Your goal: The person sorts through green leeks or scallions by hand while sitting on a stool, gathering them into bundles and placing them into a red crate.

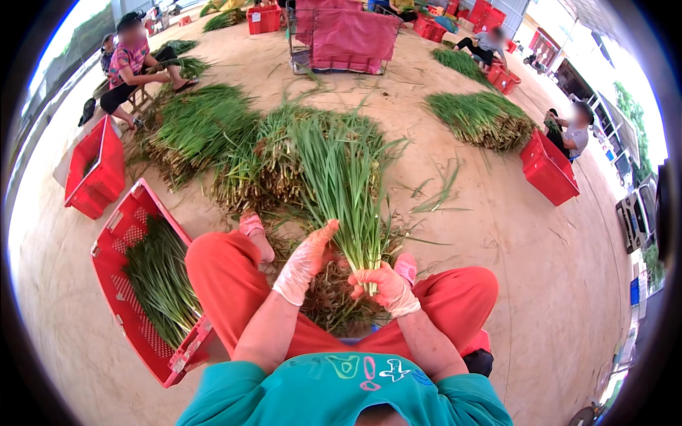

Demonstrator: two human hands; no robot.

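Note:
A bunch of garlic chives (352, 213) stands tilted in front of me, its long green leaves pointing away and its pale stalk ends toward me. My right hand (387, 286), in an orange-pink glove, is closed round the stalk ends. On the bunch's left side, my left hand (310, 260), gloved alike, presses its thumb along the stalks; its fingers are partly hidden and blurred. Just beyond lies a pile of untrimmed chives (280, 153), stalk ends toward me. Brown dry leaf scraps (330, 295) cover the floor between my legs.
At my left stands a red plastic crate (117, 284) with chives (163, 277) in it. Another red crate (96, 170) is beyond it. More chive piles lie at left (202, 128) and right (483, 117). Several people sit working farther off. A wire cart (344, 39) with pink cloth stands ahead.

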